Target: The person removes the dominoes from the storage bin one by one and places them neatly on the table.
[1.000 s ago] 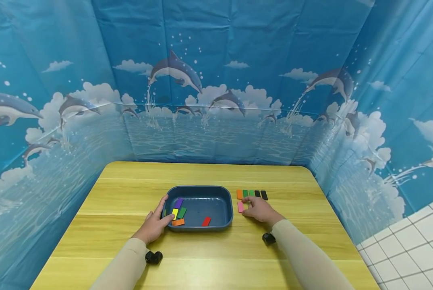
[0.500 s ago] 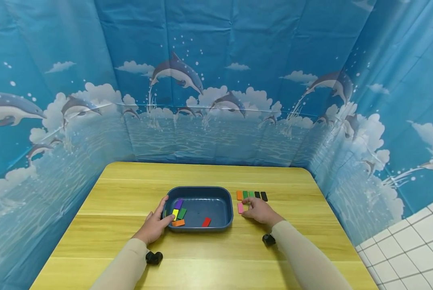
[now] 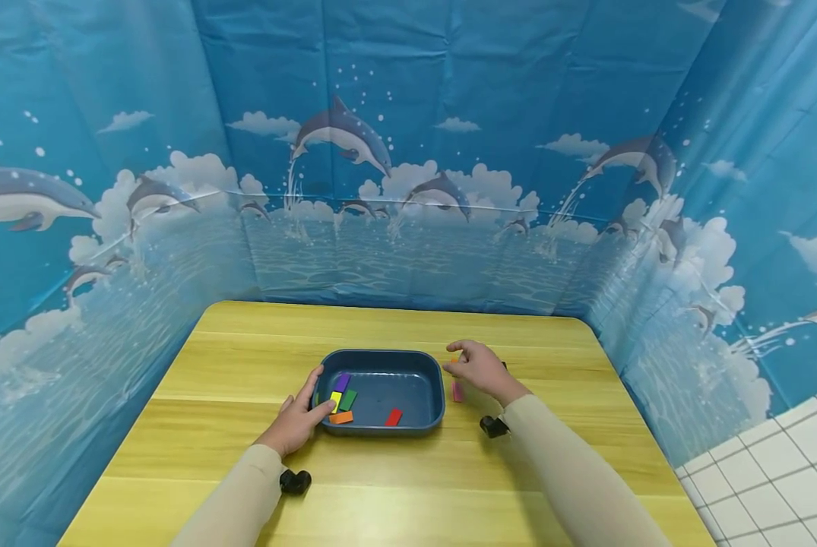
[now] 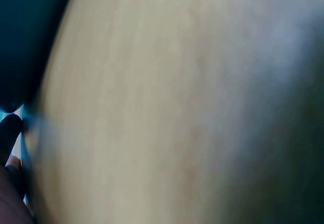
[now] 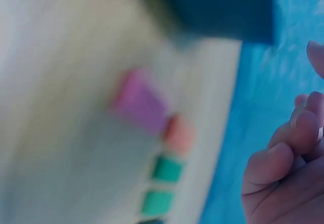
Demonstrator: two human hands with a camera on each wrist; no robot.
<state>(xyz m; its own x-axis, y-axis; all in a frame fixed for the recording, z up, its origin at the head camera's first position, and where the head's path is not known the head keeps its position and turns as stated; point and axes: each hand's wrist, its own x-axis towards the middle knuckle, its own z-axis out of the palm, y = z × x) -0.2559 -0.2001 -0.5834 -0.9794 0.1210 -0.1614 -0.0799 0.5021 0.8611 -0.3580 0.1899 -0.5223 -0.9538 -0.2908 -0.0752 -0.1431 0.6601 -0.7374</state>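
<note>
Beige sleeves lie nearest, each with a black camera at the wrist. Beyond them, the left hand holds the left end of a dark blue tray, thumb over the rim. Inside, an orange piece and a red piece lie nearest, then a yellow piece, a green piece and a purple piece. Right of the tray, a pink piece sits on the counter. The right hand hangs above, fingers loosely bent, thumb apart, nothing visible between them. It mostly hides a farther row: another orange piece and two more green pieces. A dolphin curtain stands behind.

Laying out pieces seems the step in hand, the pink one probably beginning a second line. Next calls for reaching over the tray's right wall and pinching one flat piece, the tray kept steady.
</note>
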